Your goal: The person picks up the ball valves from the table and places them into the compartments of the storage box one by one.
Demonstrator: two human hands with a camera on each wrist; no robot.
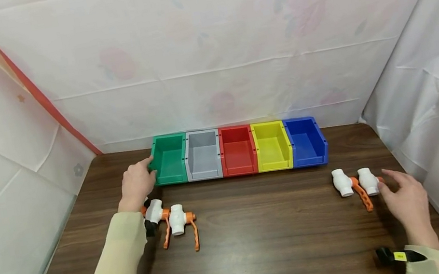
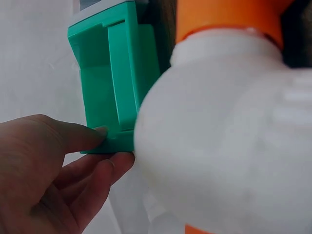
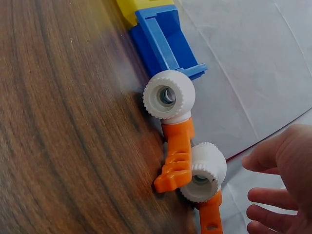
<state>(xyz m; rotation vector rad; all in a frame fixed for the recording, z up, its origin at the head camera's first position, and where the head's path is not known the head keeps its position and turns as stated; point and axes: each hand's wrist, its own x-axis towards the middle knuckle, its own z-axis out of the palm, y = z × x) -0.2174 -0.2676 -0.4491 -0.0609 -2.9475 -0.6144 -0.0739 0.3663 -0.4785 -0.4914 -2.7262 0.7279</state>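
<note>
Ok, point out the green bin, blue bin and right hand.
Green bin (image 1: 172,166), head view: inner floor.
Blue bin (image 1: 307,146), head view: inner floor.
Right hand (image 1: 409,204), head view: back of the hand.

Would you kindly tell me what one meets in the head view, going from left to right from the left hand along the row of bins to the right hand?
Left hand, green bin, grey bin, red bin, yellow bin, blue bin, white valve, second white valve, right hand.
</note>
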